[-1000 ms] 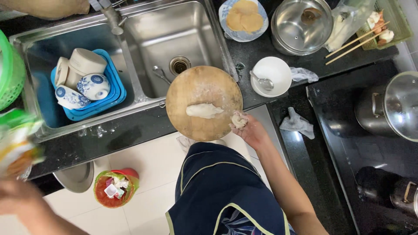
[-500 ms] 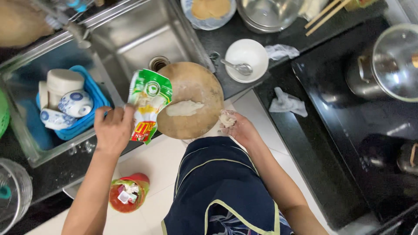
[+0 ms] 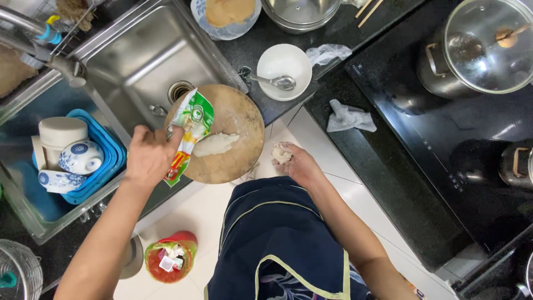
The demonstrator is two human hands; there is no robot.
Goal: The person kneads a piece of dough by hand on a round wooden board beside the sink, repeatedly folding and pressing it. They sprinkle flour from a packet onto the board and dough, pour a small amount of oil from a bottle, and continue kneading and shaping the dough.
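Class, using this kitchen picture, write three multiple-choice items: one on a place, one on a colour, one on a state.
1. Where does the spoon lie?
A in the white bowl
B in the sink
C on the stove

2. What colour is the tray of dishes?
A red
B blue
C yellow

3. What does the left hand hold?
A nothing
B a knife
C a green packet over the round board

Key: 1 A, its head rests inside the bowl; 2 B, the rim is blue; 3 C, the fingers grip the packet.

Black counter (image 3: 383,166) beyond the right hand (image 3: 294,162) carries a white bowl (image 3: 284,65), crumpled cloth (image 3: 348,118), and lidded pot (image 3: 477,50).
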